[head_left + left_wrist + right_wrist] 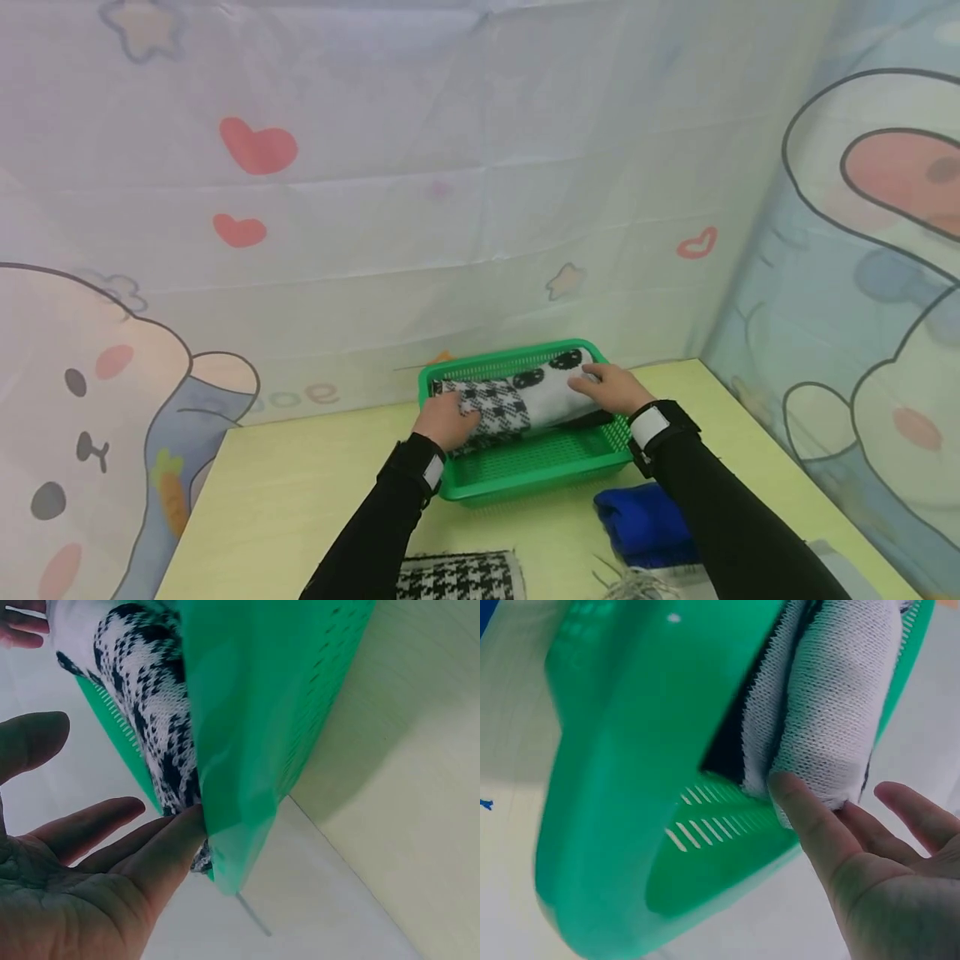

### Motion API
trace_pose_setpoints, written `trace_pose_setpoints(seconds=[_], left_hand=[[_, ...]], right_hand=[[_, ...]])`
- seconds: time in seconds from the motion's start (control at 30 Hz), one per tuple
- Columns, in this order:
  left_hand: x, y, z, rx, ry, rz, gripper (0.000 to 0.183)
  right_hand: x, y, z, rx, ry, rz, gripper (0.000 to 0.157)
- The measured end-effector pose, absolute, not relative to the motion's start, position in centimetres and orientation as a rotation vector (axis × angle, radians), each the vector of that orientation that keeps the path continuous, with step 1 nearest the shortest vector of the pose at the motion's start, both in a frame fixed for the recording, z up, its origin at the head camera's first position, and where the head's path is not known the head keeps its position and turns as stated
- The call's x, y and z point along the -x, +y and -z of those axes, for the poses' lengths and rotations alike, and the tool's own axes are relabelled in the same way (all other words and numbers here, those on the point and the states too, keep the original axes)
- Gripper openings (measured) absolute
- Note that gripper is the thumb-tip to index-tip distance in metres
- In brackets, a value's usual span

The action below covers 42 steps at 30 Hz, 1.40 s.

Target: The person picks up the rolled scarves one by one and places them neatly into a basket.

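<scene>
A folded knitted textile [555, 400], white with black spots and a black-and-white houndstooth section, lies in a green plastic basket [525, 479]. My left hand [447, 421] is at its houndstooth end, by the basket's left side. In the left wrist view the left thumb stands apart, and extended fingers touch the textile beside the rim. At the white end is my right hand [613, 388]. Its loosely extended fingertips [787, 787] touch the knit in the right wrist view. Parts of the textile's underside are hidden.
The basket stands on a pale yellow table [300, 475], near the back wall sheet [480, 208]. Nearer me are a folded blue cloth [645, 521], a black-and-white houndstooth cloth [465, 577] and some pale fringe [637, 586]. My right sleeve partly covers the blue cloth.
</scene>
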<state>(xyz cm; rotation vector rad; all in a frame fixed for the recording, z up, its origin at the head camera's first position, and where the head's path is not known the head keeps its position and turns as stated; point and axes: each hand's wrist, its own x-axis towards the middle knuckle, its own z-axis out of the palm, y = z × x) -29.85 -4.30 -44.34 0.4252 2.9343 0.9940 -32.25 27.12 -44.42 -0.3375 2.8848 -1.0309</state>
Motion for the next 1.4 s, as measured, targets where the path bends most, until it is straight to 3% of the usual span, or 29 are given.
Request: trace_pose_setpoints(seconds=[0.63,1.4], left_hand=[[30.3,-4.6,42.8,-0.525,2.882,-1.102,0.056],[26.1,-7.6,40.1,-0.622,2.939,-1.163,0.058]], right_hand=[[32.6,26.1,41.8,0.484,2.901,1.097,0.072],[30.3,23.0,39.6,0.664,2.631,1.451,0.073]])
